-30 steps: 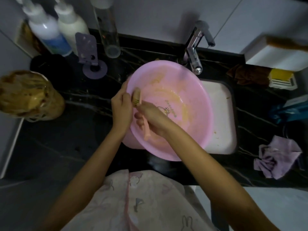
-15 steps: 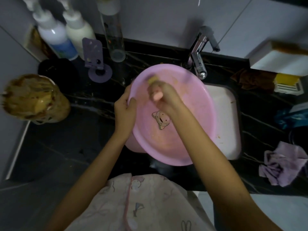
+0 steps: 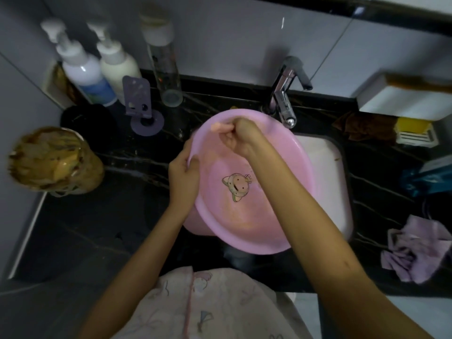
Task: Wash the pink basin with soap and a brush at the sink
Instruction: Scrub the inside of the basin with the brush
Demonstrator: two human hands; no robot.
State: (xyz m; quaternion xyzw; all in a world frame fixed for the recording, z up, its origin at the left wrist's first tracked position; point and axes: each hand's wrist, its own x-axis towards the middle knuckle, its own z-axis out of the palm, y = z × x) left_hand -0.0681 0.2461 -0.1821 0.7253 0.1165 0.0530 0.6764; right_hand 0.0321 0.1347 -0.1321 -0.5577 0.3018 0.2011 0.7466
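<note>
A round, smooth plastic pink basin (image 3: 247, 192) tilts over the white sink (image 3: 325, 167). The left hand (image 3: 183, 177) grips its left rim; the right hand (image 3: 238, 138) clutches a blurred, mostly hidden pink brush (image 3: 219, 127) at the far rim.

Pale grey tiled walls (image 3: 232, 40) with thin joint lines stand behind and to the left of a black desk (image 3: 102, 216) veined in white. A dark band (image 3: 391, 11) crosses the wall at top right. A white box shelf (image 3: 401, 99) juts out on the right. The light is dim. Pale floor (image 3: 403, 314) shows past the desk's front edge.
</note>
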